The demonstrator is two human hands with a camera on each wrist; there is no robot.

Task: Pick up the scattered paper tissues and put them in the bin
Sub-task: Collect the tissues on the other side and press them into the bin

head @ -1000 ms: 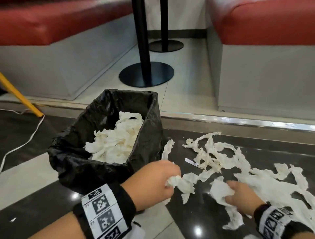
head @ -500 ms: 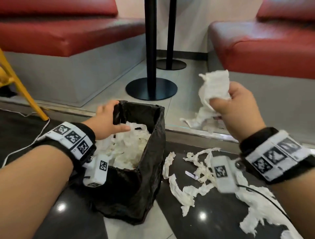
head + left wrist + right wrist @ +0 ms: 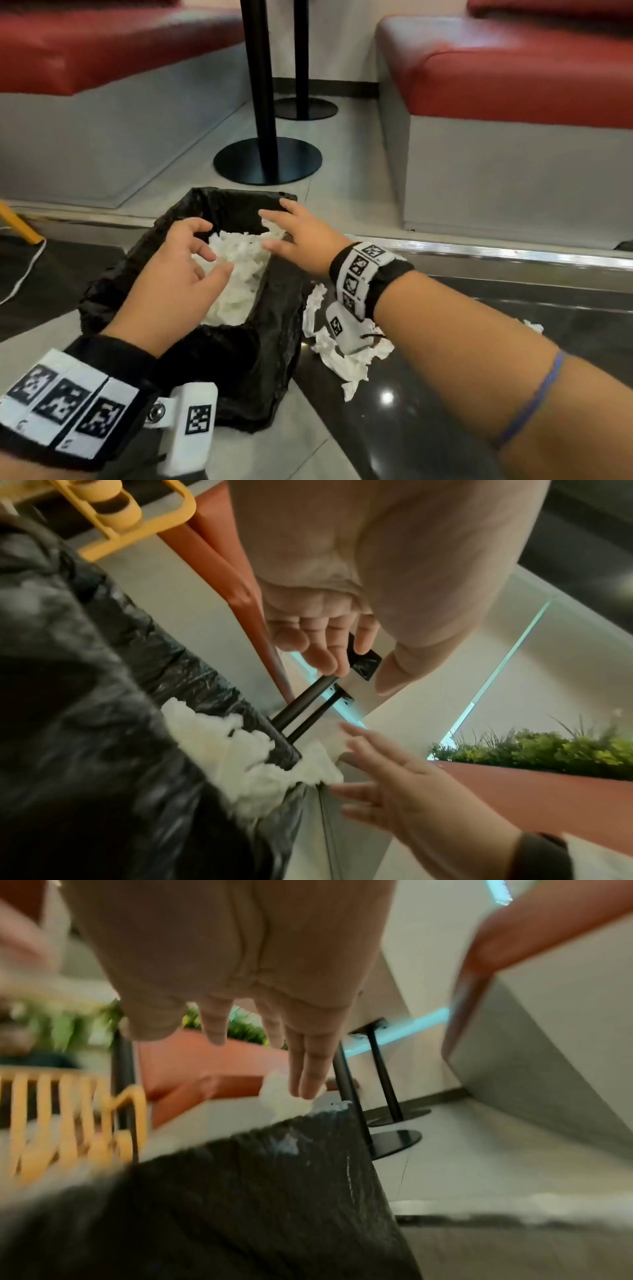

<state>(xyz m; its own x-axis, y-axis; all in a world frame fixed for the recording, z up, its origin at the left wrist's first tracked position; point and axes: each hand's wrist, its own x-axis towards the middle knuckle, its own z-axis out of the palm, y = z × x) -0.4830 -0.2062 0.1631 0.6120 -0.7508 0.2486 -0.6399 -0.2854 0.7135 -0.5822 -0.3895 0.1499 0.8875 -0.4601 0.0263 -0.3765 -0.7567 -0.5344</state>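
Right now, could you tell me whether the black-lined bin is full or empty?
Nearly full: crumpled white paper tissues pile up close to the rim of the black plastic-lined bin.

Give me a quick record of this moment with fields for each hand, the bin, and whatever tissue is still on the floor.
left hand: over the bin, fingers loosely spread, holding nothing
right hand: open over the bin's far side, fingers extended
bin: black-lined, on the floor, well filled with white tissues
floor tissues: strips lying right of the bin, under the right wrist
task state: not finished
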